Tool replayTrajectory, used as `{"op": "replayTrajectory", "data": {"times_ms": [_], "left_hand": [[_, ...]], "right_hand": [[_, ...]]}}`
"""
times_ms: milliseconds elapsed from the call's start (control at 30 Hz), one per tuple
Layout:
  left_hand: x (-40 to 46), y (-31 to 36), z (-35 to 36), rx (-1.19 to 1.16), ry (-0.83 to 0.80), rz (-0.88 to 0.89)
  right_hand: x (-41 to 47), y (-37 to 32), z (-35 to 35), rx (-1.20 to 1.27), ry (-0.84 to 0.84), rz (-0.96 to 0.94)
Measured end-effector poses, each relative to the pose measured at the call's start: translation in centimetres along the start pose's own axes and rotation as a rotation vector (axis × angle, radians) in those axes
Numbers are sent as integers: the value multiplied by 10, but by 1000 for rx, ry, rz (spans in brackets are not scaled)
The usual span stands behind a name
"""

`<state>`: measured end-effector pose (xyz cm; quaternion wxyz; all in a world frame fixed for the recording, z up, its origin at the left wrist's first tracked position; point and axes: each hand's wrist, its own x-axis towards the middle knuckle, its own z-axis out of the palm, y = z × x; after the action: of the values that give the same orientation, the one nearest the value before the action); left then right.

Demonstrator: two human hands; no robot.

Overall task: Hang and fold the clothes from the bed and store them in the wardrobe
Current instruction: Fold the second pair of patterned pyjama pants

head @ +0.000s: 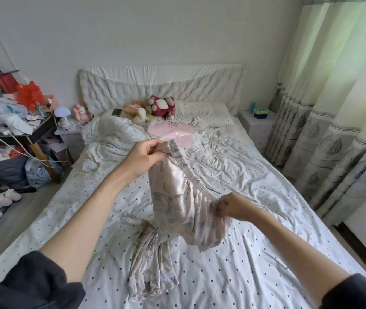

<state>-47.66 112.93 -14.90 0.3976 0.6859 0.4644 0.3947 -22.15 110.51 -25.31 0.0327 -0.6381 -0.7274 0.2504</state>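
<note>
Both hands, left hand (143,156) and right hand (233,207), have fingers pinching the waistband of the printed trousers (177,204), legs trailing on the bed (255,253); advise drawing the waistband taut and level before folding.

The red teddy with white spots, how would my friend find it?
Look at the bed and go up to the padded white headboard. A pile of soft toys leans there; the teddy is at its right end, dark red with white patches, while the other toys are pale.
</note>
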Motion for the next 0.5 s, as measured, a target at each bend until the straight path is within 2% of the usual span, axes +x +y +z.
{"op": "replayTrajectory", "data": {"times_ms": [67,233,333,367,500], "left_hand": [[-2,-12,-9,91,74,-35],[-2,-39,-21,500,275,-63],[4,-38,-29,500,411,-55],[7,-35,-33,488,439,-62],[22,-13,-56,382,501,-51]], "right_hand": [[1,7,-10,-56,79,8],[5,6,-47,-69,336,25],[11,-9,-77,-123,473,-37],[13,-15,-88,-53,506,-32],[17,-35,-132,495,608,3]]}}
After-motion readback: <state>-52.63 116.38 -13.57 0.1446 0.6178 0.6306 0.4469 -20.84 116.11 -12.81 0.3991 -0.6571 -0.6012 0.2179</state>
